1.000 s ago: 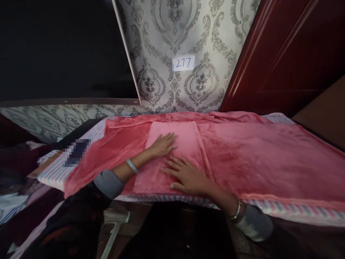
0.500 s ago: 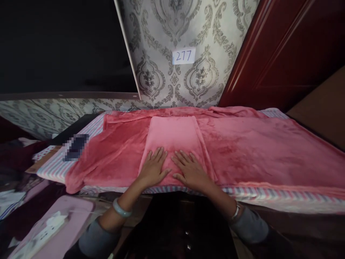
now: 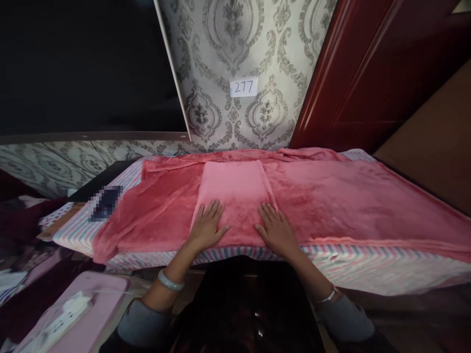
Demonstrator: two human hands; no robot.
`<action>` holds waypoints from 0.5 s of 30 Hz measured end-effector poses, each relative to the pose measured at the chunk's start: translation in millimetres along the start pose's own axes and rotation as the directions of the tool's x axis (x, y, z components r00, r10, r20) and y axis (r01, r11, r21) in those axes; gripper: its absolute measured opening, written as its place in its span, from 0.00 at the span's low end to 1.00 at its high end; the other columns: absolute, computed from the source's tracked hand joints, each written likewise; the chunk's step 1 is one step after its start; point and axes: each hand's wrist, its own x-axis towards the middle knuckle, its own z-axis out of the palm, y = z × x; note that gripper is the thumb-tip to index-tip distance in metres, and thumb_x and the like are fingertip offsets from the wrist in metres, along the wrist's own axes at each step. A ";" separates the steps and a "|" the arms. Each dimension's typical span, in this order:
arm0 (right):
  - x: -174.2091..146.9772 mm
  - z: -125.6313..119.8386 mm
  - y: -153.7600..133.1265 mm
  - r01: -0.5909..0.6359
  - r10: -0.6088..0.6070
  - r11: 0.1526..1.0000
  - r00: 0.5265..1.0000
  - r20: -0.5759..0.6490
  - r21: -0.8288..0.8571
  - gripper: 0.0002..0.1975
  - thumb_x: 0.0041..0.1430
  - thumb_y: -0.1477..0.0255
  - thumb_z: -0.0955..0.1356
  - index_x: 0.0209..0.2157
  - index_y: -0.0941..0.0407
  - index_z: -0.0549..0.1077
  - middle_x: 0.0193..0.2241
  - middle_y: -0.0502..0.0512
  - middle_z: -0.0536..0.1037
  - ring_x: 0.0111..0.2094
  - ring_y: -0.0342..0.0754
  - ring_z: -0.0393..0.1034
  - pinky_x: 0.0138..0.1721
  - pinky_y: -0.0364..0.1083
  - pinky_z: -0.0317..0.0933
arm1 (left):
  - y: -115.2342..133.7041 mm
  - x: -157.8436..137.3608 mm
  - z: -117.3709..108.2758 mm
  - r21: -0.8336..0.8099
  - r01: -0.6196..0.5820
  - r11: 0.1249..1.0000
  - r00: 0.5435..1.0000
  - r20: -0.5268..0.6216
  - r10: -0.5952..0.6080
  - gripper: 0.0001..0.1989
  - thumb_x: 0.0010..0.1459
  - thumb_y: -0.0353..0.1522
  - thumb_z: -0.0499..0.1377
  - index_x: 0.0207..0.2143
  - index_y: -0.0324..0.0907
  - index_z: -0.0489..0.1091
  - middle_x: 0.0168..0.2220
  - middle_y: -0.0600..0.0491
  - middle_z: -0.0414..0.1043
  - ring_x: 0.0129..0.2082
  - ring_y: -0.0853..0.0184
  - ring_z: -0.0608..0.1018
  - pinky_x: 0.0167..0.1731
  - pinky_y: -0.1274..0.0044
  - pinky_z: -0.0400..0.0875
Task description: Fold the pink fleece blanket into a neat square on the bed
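Note:
A pink plush blanket (image 3: 342, 196) lies spread over the table. Near its middle, a smooth pink section (image 3: 231, 179) is folded into a narrow rectangle. My left hand (image 3: 206, 226) rests flat on the near left part of this folded section, fingers spread and pointing away from me. On the near right side, my right hand (image 3: 276, 230) lies flat across the section's right edge, its fingers also apart. Neither hand grips the fabric. Under the blanket, a striped cloth (image 3: 77, 230) shows along the left end and the near edge.
A large dark screen (image 3: 84, 68) stands at the back left. A red wooden panel (image 3: 349, 83) rises at the back right. On the left end lies a pixelated dark object (image 3: 106, 203). A power strip (image 3: 64, 318) sits on a pink surface (image 3: 106, 289) at lower left.
My right hand has slid right to the folded section's edge, widening the space between my hands. My left hand stays nearly in place. The view has shifted slightly.

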 end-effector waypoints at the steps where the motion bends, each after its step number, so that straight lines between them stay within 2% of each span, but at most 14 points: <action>1: -0.8 1.4 0.4 -0.010 0.010 1.000 1.000 0.012 0.001 0.33 0.70 0.58 0.55 0.68 0.62 0.58 0.70 0.62 0.53 0.71 0.55 0.44 0.68 0.59 0.42 | -1.6 -1.0 -0.4 -0.002 0.005 1.000 1.000 0.010 -0.005 0.36 0.67 0.50 0.49 0.70 0.39 0.53 0.72 0.41 0.48 0.72 0.54 0.51 0.68 0.55 0.46; 5: -0.4 1.1 1.6 -0.021 0.021 0.999 1.000 0.010 0.026 0.33 0.71 0.57 0.54 0.69 0.60 0.58 0.70 0.61 0.53 0.71 0.54 0.44 0.68 0.58 0.43 | -8.8 -6.1 -0.9 -0.001 0.029 1.000 0.999 0.030 -0.029 0.36 0.67 0.50 0.48 0.70 0.38 0.53 0.71 0.40 0.47 0.72 0.54 0.51 0.68 0.55 0.48; 15: 1.2 -1.1 2.0 -0.005 0.007 0.996 1.000 -0.026 0.092 0.31 0.70 0.57 0.55 0.68 0.58 0.59 0.69 0.62 0.56 0.70 0.55 0.46 0.67 0.61 0.45 | -14.2 -14.6 -0.3 0.049 0.031 0.998 0.999 -0.016 -0.031 0.33 0.69 0.48 0.46 0.68 0.37 0.56 0.70 0.38 0.50 0.71 0.53 0.53 0.67 0.55 0.52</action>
